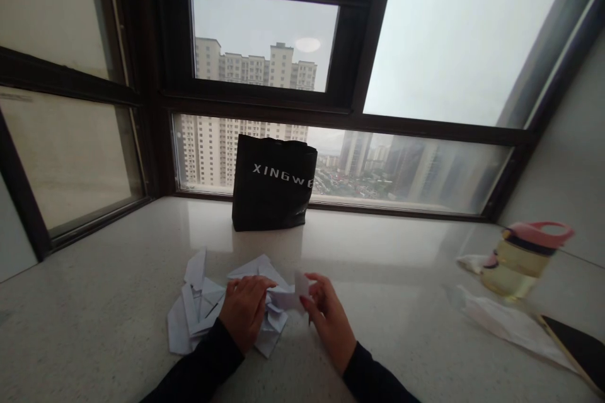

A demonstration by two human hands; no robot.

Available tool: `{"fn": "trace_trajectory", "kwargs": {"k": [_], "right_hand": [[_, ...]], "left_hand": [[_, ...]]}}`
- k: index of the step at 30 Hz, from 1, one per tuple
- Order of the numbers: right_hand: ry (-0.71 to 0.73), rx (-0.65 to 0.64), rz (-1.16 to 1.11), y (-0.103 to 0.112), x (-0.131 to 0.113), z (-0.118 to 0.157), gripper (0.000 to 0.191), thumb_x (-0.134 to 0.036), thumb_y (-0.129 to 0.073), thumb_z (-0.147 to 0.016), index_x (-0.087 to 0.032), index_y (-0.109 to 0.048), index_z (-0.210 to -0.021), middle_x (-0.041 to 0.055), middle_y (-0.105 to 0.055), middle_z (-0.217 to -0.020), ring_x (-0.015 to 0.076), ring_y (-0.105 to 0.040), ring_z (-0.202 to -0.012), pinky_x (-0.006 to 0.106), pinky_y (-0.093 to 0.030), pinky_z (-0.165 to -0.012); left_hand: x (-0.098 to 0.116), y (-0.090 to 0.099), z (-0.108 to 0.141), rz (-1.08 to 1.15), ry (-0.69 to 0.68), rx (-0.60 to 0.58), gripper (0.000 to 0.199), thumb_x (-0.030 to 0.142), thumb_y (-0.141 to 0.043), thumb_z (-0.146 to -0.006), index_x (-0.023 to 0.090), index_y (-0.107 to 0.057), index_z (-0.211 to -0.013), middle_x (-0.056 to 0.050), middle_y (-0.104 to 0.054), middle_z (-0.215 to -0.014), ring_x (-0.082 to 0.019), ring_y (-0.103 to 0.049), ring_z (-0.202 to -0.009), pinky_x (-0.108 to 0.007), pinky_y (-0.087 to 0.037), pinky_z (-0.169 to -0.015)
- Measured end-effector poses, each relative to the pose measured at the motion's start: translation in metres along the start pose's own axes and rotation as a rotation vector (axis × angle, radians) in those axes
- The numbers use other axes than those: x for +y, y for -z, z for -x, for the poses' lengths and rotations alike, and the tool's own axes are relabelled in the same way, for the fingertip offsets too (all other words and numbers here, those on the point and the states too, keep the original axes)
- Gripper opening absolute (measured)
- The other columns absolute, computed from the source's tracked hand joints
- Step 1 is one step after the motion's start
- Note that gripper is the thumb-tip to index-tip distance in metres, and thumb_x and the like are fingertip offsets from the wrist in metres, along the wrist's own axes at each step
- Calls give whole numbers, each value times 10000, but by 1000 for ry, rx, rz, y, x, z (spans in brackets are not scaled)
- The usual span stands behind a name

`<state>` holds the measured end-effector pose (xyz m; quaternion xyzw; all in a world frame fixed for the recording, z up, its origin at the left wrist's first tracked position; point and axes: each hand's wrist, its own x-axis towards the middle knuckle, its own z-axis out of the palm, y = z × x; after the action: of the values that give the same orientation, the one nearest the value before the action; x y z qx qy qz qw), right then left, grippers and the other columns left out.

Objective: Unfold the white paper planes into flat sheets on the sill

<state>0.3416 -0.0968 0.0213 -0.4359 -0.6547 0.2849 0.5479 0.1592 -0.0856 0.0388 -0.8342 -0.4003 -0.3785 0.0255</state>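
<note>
Several folded white papers (178, 322) lie in a loose pile on the pale speckled counter (387, 340). My left hand (246, 308) rests over the right part of the pile, its fingers together and closed on folded paper. Just to the right, my right hand (326, 315) pinches a small white paper flap (301, 284) between thumb and fingers. That flap stands up from a strip running back towards my left hand. The paper beneath my left palm is hidden.
A black bag (274, 186) with white lettering stands by the window behind the papers. At the right are a yellowish bottle with a pink lid (520, 258), a crumpled clear wrapper (510, 324) and a dark flat device (579, 343).
</note>
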Motion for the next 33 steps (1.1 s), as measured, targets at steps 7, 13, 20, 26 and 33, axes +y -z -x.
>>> {"fn": "trace_trajectory", "kwargs": {"k": [7,13,20,26,33], "right_hand": [[-84,150,-85,7,3,-4,558,-330,-448,-751,-221,-170,-1223,-35,-471,-657,89,-477,-399,216,-428,-376],[-113,57,-61,5,2,-4,366,-352,-472,-731,-173,-393,-1041,-9,-538,-661,71,-440,-350,176,-369,-300],[-117,32,-10,4,3,-4,234,-375,-500,-714,-152,-505,-786,-25,-510,-549,72,-414,-369,166,-332,-311],[-165,31,-182,2,-4,-4,263,-407,-543,-671,-157,-468,-706,-75,-429,-439,52,-354,-292,160,-293,-281],[-181,47,-202,0,-7,-4,282,-422,-554,-657,-155,-469,-687,-63,-456,-448,54,-375,-299,161,-295,-284]], "left_hand": [[11,-8,-1,-53,-110,-85,244,103,-403,-609,211,-538,-781,-26,-571,-860,-213,-468,-850,-394,-263,-736],[10,-24,2,-267,-114,-240,239,270,-431,-713,235,-551,-917,-73,-543,-1047,-275,-457,-942,-458,-290,-751],[9,-21,2,-318,-75,-162,300,290,-423,-761,156,-513,-1013,-94,-531,-1083,-236,-474,-954,-392,-350,-778],[-13,-18,-1,-338,-106,-32,188,97,-379,-752,177,-544,-794,-37,-594,-796,-168,-544,-692,-294,-402,-619],[-29,-3,-7,-286,-64,50,227,126,-287,-807,169,-501,-868,-36,-559,-778,-143,-527,-723,-252,-394,-647]]}}
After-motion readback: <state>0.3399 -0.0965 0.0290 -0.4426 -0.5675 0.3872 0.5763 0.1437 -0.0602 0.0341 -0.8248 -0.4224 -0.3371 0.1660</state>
